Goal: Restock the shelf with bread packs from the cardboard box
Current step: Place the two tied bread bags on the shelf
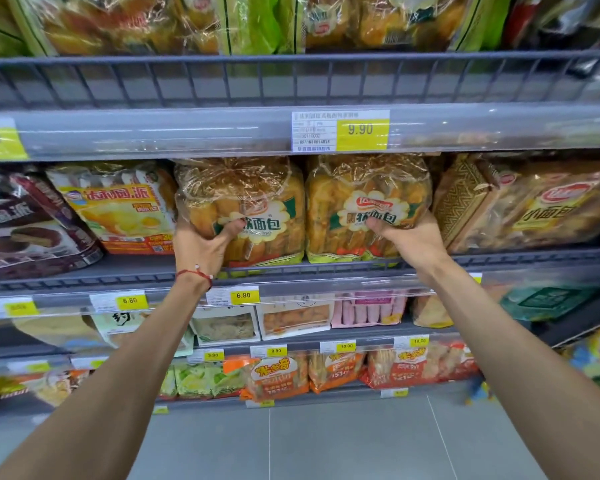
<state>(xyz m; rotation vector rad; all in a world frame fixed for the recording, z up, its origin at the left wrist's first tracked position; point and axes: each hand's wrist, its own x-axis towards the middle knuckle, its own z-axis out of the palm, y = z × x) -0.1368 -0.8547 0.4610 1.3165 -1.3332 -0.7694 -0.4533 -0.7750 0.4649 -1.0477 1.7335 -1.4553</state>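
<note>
Two clear bread packs with white flower-shaped labels stand upright side by side on the middle grey shelf [142, 270]. My left hand [201, 245] grips the lower front of the left bread pack [253, 199], thumb curled onto its label. My right hand [404, 237] grips the lower front of the right bread pack [364, 192] the same way. Both packs sit behind the low wire rail at the shelf's front edge. The cardboard box is out of view.
A yellow pie bag [125, 209] and a dark chocolate pie bag [32, 223] sit left of the packs; a brown bread pack [520, 202] sits right. The shelf above carries a 9.90 price tag [340, 130]. Lower shelves hold snack bags; grey floor tiles lie below.
</note>
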